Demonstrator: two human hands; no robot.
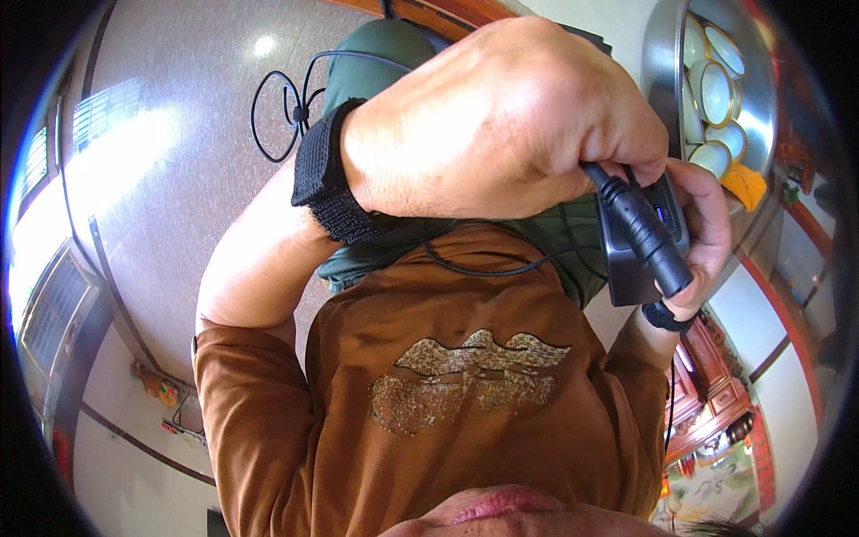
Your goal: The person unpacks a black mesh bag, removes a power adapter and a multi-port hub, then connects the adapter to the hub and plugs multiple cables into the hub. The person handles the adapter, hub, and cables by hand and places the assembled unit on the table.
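In the head view, a grey speckled floor [206, 107] spreads to the left of both hands, with bright window light across it, and carved reddish furniture [716, 394] stands on the right hand's side, below it in the view. The left hand [537, 107] is clenched over a black connector [640, 228], gripping its upper end so that the barrel slants down in front of a black box [631, 268]. The right hand [707, 215] grasps that box, its fingers curled round the far side. A small blue patch shows on the box, beside the connector. Left of the left hand, beyond its black wristband [327, 174], hangs a bundled black cable [301, 114]; a dark cord [483, 271] loops below the same hand, in front of the brown shirt [465, 394]. Just beyond the right hand are a metal basin [664, 80] of pale bowls [716, 94] and an orange cloth [744, 186]. As for progress, box and connector are both in hand; the connector's lower end appears unplugged, so joining it seems undone, though its upper end is hidden in the grip.
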